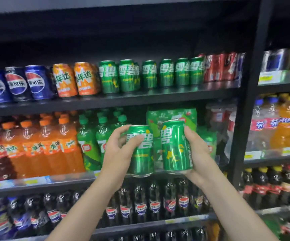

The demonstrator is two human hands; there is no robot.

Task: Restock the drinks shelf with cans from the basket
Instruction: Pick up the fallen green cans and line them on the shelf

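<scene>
I hold two green soda cans upright in front of the bottle shelf. My left hand (119, 150) grips the left green can (140, 153), thumb across its label. My right hand (199, 153) grips the right green can (175, 146) from its right side. The two cans sit side by side, almost touching. Above them, the can shelf (158, 96) carries a row of matching green cans (151, 74) between orange cans (76, 80) and red cans (219, 66). The basket is out of view.
Blue cola cans (15, 84) stand at the left of the can shelf. Below are orange and green soda bottles (53, 143), then dark cola bottles (140, 200). A black upright post (245, 108) separates a second shelving bay (280, 119) on the right.
</scene>
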